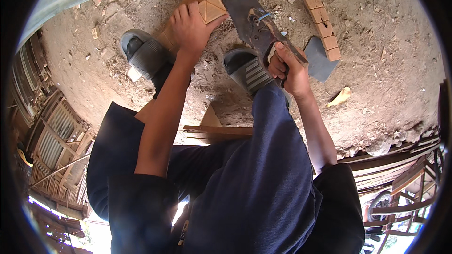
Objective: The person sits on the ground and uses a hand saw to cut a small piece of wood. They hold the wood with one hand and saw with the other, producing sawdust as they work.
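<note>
Right hand (288, 70): wrapped tight round my handsaw (238, 5), which points forward-left.
Left hand (190, 33): I pinch the wooden block (210, 11) between fingers and thumb; it juts forward, beside the saw's toothed edge.

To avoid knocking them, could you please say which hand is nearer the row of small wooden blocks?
Right: the right hand, gripping the saw, is left of the blocks; the left hand is farther left, beyond the saw.
</note>
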The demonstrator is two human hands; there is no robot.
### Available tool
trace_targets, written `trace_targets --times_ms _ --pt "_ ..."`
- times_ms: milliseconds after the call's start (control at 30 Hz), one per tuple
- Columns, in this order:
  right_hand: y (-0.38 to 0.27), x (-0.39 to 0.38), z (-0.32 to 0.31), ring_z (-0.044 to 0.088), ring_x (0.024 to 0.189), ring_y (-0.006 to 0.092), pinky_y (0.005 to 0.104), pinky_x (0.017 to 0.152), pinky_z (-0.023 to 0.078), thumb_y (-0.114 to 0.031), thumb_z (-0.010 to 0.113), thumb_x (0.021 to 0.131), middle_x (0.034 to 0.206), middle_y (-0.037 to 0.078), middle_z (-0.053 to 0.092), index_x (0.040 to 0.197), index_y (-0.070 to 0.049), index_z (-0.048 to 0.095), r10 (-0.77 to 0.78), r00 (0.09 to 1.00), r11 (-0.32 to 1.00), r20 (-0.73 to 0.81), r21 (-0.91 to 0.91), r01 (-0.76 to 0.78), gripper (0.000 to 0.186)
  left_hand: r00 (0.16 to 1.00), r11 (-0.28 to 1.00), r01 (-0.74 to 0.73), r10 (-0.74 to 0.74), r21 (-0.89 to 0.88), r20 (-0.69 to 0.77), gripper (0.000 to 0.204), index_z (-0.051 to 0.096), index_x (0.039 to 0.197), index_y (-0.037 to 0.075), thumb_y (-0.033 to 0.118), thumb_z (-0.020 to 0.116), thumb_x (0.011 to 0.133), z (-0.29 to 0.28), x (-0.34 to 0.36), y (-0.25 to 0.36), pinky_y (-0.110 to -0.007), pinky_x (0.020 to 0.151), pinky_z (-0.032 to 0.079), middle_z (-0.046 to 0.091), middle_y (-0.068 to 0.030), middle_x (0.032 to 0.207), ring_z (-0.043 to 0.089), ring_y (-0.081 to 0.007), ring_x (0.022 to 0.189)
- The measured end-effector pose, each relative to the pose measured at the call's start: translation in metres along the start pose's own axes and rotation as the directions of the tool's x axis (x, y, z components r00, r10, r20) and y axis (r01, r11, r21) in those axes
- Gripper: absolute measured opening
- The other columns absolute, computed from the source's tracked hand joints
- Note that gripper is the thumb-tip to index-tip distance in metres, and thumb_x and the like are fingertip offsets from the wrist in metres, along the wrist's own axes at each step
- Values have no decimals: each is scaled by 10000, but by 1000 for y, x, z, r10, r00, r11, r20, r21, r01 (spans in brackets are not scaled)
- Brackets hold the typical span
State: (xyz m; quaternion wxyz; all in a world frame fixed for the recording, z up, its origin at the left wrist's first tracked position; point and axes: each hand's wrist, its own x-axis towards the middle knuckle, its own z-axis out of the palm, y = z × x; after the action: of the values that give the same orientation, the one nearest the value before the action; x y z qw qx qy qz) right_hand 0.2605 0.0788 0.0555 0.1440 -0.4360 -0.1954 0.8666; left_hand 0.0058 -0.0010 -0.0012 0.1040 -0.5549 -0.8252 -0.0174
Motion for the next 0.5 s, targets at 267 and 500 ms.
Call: trace_targets --times_ms 267,500 --pt "-22 -3 18 267 396 71 253 436 295 -382 487 1027 529 -62 270 727 -149 392 153 988 939 -30 315 -136 392 999 999 -37 37 27 -8 779 583 1007 51 707 755 626 -1 -1 -3 -438 740 475 559 -114 874 582 -315 846" --pt "-37 -15 49 278 402 71 258 440 302 -373 491 1027 536 -56 267 729 -147 391 160 977 950 -141 290 -114 387 992 998 -60 63 26 -106 820 596 923 44 813 643 642 9 -3 -6 -427 726 454 505 -100 797 547 -294 785"
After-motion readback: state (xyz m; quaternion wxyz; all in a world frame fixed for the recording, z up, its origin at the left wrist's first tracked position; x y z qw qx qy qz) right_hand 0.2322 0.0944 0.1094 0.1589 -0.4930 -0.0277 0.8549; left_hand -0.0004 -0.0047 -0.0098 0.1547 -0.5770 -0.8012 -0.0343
